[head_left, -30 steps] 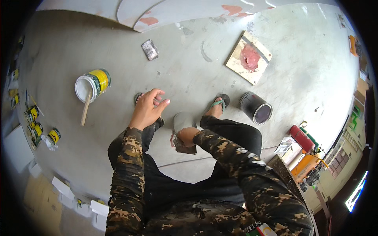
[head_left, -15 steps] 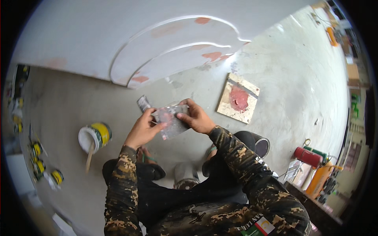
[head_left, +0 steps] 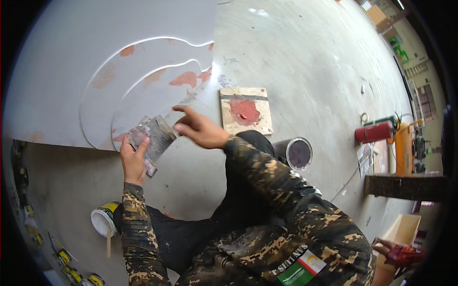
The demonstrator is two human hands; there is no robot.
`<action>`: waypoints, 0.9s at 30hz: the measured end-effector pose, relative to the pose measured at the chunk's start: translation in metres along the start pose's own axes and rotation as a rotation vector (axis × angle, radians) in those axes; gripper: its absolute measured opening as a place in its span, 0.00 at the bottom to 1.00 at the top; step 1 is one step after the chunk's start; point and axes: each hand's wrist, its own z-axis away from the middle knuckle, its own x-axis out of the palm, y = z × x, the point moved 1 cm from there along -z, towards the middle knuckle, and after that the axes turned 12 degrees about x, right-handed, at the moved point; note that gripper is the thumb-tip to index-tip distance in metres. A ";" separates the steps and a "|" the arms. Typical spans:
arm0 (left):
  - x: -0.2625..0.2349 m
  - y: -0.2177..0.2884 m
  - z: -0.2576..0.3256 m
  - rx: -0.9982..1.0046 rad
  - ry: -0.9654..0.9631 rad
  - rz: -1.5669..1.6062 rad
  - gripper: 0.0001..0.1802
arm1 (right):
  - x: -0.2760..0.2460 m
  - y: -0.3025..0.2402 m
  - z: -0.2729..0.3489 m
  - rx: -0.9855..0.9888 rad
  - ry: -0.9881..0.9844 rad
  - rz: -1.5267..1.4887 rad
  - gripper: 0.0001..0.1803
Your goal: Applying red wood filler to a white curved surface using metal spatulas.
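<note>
Putty scrapers, two flat metal blades smeared with grey and reddish filler, sat at centre left, before a large white panel with curved cut edges and red patches; at far left, a yellow-labelled white tin with a stir stick stood on the concrete floor; left hand was closed on the scrapers; right hand was half open, fingertips beside the upper blade; further right lay a red-stained square board, a dark open can and a red extinguisher.
</note>
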 end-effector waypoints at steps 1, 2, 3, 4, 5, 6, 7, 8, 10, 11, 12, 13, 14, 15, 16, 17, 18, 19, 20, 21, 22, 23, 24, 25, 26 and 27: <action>-0.003 0.001 -0.002 -0.006 -0.031 -0.004 0.17 | -0.014 0.000 0.022 0.027 0.081 -0.067 0.24; -0.012 0.002 -0.002 -0.002 0.005 0.013 0.18 | -0.028 -0.004 0.051 -0.016 0.201 0.032 0.20; -0.014 0.000 0.001 -0.007 0.042 0.040 0.20 | -0.049 -0.007 0.088 -0.002 0.297 0.050 0.17; -0.017 -0.001 0.001 -0.029 0.022 0.038 0.20 | -0.069 0.008 0.122 0.024 0.405 0.093 0.16; -0.021 0.001 -0.003 -0.017 0.022 0.046 0.21 | -0.086 0.018 0.160 0.045 0.490 0.105 0.17; -0.022 -0.001 -0.005 -0.012 0.019 0.059 0.23 | -0.100 0.038 0.195 0.082 0.540 0.020 0.19; -0.020 -0.004 -0.004 -0.037 -0.012 0.062 0.23 | -0.107 0.057 0.236 0.183 0.556 -0.079 0.24; -0.020 -0.001 -0.003 -0.010 0.005 0.050 0.24 | -0.104 0.079 0.269 0.308 0.598 -0.162 0.26; -0.033 0.000 -0.002 0.019 0.016 0.036 0.28 | -0.073 0.110 0.313 0.418 0.595 -0.150 0.30; -0.037 -0.003 -0.001 0.014 -0.003 0.031 0.28 | -0.049 0.115 0.325 0.406 0.559 -0.051 0.33; -0.038 -0.006 -0.001 0.010 0.008 0.015 0.29 | -0.019 0.114 0.330 0.455 0.428 -0.033 0.36; -0.038 -0.010 0.001 0.007 0.020 0.000 0.30 | 0.005 0.106 0.329 0.423 0.501 -0.272 0.39; -0.037 -0.009 0.001 0.013 0.002 -0.009 0.30 | 0.008 0.105 0.327 0.416 0.496 -0.313 0.40; -0.031 -0.011 0.003 0.033 0.015 -0.024 0.29 | 0.006 0.103 0.327 0.408 0.495 -0.347 0.40; -0.026 -0.012 0.004 0.054 0.031 -0.040 0.28 | 0.007 0.099 0.328 0.397 0.510 -0.356 0.40; -0.022 -0.012 0.008 0.061 0.013 -0.042 0.28 | 0.008 0.093 0.329 0.439 0.507 -0.191 0.41; -0.014 -0.013 0.014 0.069 0.014 -0.054 0.29 | 0.007 0.090 0.330 0.484 0.506 -0.021 0.42; -0.012 -0.012 0.020 0.083 0.021 -0.070 0.29 | 0.008 0.089 0.332 0.471 0.517 -0.026 0.42; -0.020 -0.016 0.021 0.054 -0.001 -0.088 0.30 | 0.012 0.088 0.335 0.425 0.514 -0.011 0.43; -0.018 -0.014 0.026 0.064 -0.010 -0.087 0.30 | 0.015 0.089 0.339 0.382 0.509 0.007 0.44; -0.015 -0.012 0.031 0.050 -0.008 -0.101 0.29 | 0.015 0.090 0.342 0.342 0.501 -0.066 0.42; -0.014 -0.011 0.035 0.037 -0.005 -0.116 0.28 | 0.017 0.095 0.347 0.332 0.506 -0.069 0.42; -0.012 -0.003 0.036 0.049 -0.008 -0.119 0.28 | 0.021 0.099 0.352 0.283 0.520 -0.104 0.40; -0.005 0.002 0.036 0.058 0.001 -0.098 0.25 | 0.022 0.105 0.358 0.237 0.540 -0.136 0.38; 0.000 0.008 0.037 0.067 0.010 -0.076 0.23 | 0.021 0.113 0.368 0.230 0.547 -0.136 0.38; 0.003 0.018 0.037 0.079 0.004 -0.079 0.23 | 0.020 0.121 0.378 0.213 0.493 -0.162 0.36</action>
